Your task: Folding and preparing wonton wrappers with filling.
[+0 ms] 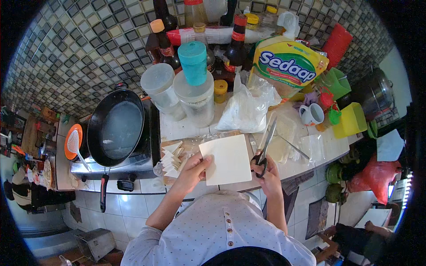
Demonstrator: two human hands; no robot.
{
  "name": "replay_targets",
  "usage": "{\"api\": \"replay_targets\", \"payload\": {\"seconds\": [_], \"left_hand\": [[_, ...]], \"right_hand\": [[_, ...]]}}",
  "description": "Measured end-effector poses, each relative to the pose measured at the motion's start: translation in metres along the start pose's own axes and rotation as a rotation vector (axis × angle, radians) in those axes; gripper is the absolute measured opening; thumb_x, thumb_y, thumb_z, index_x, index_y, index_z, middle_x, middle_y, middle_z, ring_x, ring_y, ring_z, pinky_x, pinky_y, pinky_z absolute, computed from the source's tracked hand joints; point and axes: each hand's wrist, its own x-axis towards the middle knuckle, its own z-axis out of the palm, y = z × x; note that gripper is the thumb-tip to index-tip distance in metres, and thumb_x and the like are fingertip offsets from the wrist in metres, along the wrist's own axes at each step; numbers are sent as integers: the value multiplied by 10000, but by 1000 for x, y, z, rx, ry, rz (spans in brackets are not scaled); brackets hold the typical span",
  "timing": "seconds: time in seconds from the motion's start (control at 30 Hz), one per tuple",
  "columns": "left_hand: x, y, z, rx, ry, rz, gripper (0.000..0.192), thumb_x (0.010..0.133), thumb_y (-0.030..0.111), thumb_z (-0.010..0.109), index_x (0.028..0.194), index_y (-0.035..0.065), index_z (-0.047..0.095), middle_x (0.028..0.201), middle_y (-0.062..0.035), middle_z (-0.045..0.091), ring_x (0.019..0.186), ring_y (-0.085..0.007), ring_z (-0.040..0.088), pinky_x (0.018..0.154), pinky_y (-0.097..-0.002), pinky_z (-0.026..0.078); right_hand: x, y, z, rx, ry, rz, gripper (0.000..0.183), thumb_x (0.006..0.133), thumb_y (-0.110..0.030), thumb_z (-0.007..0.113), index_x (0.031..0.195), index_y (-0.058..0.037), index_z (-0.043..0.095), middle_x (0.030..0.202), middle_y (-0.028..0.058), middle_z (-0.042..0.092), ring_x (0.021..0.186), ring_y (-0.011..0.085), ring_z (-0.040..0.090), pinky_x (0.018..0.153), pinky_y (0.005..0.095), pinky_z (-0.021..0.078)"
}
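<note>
My left hand (pixel 193 169) holds a square cream-coloured sheet (pixel 229 161), which looks like pastry wrapper, by its left edge with the thumb on top. Whether it is one layer or several I cannot tell. In my right hand (pixel 270 178) are scissors with black handles (pixel 261 163), their blades pointing away from me and nearly together. The scissors are beside the sheet's right edge. Cut triangles (pixel 172 160) of similar cream material lie overlapping on a wooden board (pixel 192 142), left of the sheet. The sheet hides much of that board.
A black frying pan (pixel 121 129) with liquid sits on the stove (pixel 153 159), its handle jutting toward me. Beside it, a slotted spoon (pixel 74 143) rests on an orange plate (pixel 69 153). A bag of white powder (pixel 244 114), plastic jars (pixel 194 106) and a mug (pixel 312 114) stand behind.
</note>
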Motion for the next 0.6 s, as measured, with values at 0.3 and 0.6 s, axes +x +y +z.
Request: {"api": "replay_targets", "payload": {"seconds": [0.3, 0.6], "left_hand": [[1, -1, 2, 84, -56, -65, 350, 896, 251, 471, 1157, 18, 468, 1012, -42, 562, 898, -109, 556, 768, -270, 468], [1, -1, 6, 201, -75, -32, 360, 910, 274, 445, 1159, 15, 467, 999, -32, 557, 890, -91, 543, 767, -250, 462]], "right_hand": [[3, -6, 19, 93, -22, -38, 271, 810, -146, 596, 1023, -111, 432, 710, -36, 451, 532, 27, 387, 409, 156, 257], [6, -3, 15, -118, 17, -185, 316, 743, -25, 630, 983, -101, 439, 761, -13, 497, 620, 46, 461, 481, 173, 355]]}}
